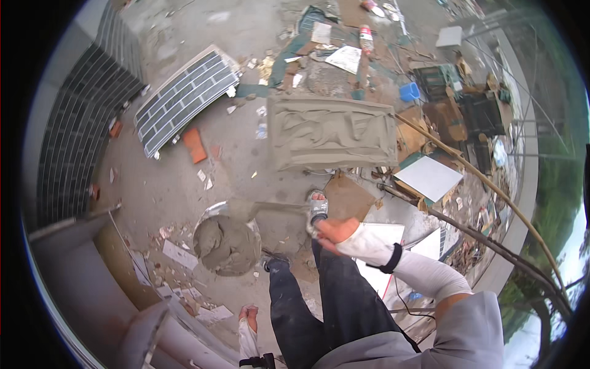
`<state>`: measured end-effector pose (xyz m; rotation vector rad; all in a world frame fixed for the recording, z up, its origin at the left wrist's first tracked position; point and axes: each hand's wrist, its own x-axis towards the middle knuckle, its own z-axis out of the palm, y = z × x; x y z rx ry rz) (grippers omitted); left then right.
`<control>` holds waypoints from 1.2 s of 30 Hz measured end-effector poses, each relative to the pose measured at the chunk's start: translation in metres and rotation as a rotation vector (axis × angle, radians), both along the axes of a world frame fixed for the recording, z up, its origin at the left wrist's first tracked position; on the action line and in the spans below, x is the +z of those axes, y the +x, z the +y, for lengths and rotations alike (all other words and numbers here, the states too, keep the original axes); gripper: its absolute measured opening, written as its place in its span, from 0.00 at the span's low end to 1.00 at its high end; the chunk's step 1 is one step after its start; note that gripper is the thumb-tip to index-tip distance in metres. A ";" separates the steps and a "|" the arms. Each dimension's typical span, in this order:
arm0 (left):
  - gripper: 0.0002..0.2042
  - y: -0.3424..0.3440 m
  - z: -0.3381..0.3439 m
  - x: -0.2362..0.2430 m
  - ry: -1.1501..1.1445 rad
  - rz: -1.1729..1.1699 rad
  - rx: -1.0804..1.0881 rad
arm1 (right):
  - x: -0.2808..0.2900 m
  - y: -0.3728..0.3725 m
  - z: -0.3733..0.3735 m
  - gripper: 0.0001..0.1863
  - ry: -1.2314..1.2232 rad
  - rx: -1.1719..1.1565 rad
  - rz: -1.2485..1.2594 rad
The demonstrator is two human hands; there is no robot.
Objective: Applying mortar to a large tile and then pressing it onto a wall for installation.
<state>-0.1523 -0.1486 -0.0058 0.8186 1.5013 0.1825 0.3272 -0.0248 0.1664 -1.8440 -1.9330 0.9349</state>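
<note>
My right hand point(337, 232), in a pale sleeve with a black wrist strap, is closed round the handle end of a plastering trowel point(279, 215). The trowel's flat grey blade points left, blurred, over the far rim of a round bucket of wet grey mortar point(227, 246). Farther off lies a rectangular panel spread with mortar point(335, 132), its surface ridged and swirled. Low in the picture my left hand point(249, 315) hangs beside my left leg, apart from the bucket, its fingers loosely extended and holding nothing visible.
A dark brick-pattern tile panel point(187, 98) leans at the far left near a tiled wall point(80, 135). An orange brick point(194, 146) lies near it. At the right are a white tile point(428, 178), a long wooden pole point(485, 178) and a blue container point(409, 92) among debris.
</note>
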 end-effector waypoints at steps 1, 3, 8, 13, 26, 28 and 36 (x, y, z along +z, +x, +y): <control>0.12 0.008 0.009 -0.003 0.015 0.009 -0.031 | 0.012 0.031 0.001 0.09 0.026 -0.051 -0.117; 0.12 0.020 0.018 -0.012 -0.016 -0.023 -0.037 | -0.010 0.096 -0.001 0.08 -0.127 -0.116 -0.276; 0.14 0.165 0.052 0.016 -0.003 0.006 -0.243 | -0.086 0.253 -0.068 0.10 -0.221 -0.366 -0.523; 0.16 0.213 0.070 0.021 0.012 -0.014 -0.261 | -0.100 0.270 -0.106 0.16 -0.330 -0.640 -0.171; 0.14 0.182 0.082 0.029 0.044 0.023 -0.323 | -0.158 0.185 0.006 0.17 -0.246 -0.880 0.537; 0.14 0.176 0.077 0.029 0.059 0.020 -0.256 | -0.152 0.214 -0.014 0.18 -0.058 -0.610 -0.363; 0.14 0.087 0.016 -0.014 -0.026 -0.104 -0.146 | -0.117 0.221 -0.032 0.18 -0.537 -1.330 0.970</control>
